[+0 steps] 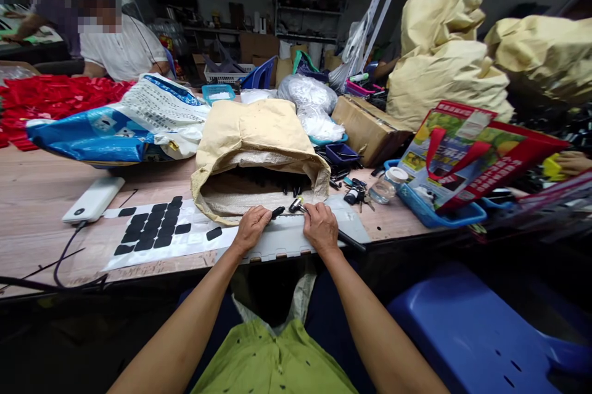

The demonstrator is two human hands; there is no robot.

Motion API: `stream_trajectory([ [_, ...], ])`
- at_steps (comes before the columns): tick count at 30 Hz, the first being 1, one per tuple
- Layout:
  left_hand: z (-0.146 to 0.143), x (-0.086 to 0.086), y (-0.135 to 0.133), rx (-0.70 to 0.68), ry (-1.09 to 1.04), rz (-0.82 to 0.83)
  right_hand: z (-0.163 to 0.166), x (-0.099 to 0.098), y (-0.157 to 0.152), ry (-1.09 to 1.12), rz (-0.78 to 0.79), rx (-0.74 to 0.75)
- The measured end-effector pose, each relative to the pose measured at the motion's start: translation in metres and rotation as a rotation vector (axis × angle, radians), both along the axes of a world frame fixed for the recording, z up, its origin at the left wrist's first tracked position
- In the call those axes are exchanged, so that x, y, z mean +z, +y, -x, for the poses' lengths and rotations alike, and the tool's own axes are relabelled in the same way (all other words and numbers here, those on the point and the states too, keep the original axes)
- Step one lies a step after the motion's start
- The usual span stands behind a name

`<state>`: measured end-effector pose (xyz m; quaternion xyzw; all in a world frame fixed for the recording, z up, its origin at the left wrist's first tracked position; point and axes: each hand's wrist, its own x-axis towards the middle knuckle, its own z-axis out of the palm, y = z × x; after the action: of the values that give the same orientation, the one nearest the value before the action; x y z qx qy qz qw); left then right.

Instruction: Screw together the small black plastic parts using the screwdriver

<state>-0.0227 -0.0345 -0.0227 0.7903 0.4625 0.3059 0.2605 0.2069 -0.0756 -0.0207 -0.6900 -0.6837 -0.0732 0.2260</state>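
My left hand (251, 227) is closed in a pinch on a small black part (277, 211) at the table's front edge. My right hand (320, 226) is closed too, its fingertips on a small silver and black piece (296, 203). Both hands rest on a grey perforated plate (287, 240). Just behind them lies an open tan sack (252, 135) with several black parts showing in its mouth. A white sheet (189, 241) carrying several black flat pads (152, 227) lies to the left of my left hand.
A white power bank (94, 199) with a black cable lies at left. A blue and white bag (115, 129), red pieces (46, 98), a cardboard box (367, 129), a blue tray (439, 212), a red bag (462, 153) and tan sacks (444, 73) crowd the table. A person in white (120, 49) sits far left. A blue stool (476, 332) stands lower right.
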Motion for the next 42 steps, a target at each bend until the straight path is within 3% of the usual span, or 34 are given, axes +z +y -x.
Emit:
stream_trajectory([
  [16, 0.001, 0.006, -0.004, -0.012, -0.103, 0.039, 0.001, 0.001, -0.001, -0.018, 0.027, -0.014],
  [22, 0.002, 0.010, -0.007, -0.011, -0.249, 0.067, 0.001, 0.001, 0.000, -0.021, 0.042, -0.012],
  [25, -0.002, 0.015, -0.027, -0.009, -0.316, 0.081, 0.000, 0.002, 0.000, -0.010, 0.034, -0.007],
  [29, -0.005, 0.016, -0.084, -0.102, -0.298, 0.216, 0.001, 0.002, 0.000, 0.000, 0.029, -0.009],
  [32, -0.002, 0.001, -0.125, -0.188, -0.211, 0.372, 0.001, 0.001, -0.001, 0.000, 0.032, -0.009],
  [34, 0.000, -0.020, -0.141, -0.174, -0.171, 0.468, 0.001, 0.001, -0.001, 0.001, 0.034, -0.009],
  [39, 0.004, -0.088, -0.143, 0.059, 0.013, 0.701, 0.001, 0.002, 0.000, 0.003, 0.040, -0.010],
  [42, 0.003, -0.113, -0.138, 0.109, 0.097, 0.797, 0.001, 0.003, -0.001, 0.003, 0.042, -0.011],
])
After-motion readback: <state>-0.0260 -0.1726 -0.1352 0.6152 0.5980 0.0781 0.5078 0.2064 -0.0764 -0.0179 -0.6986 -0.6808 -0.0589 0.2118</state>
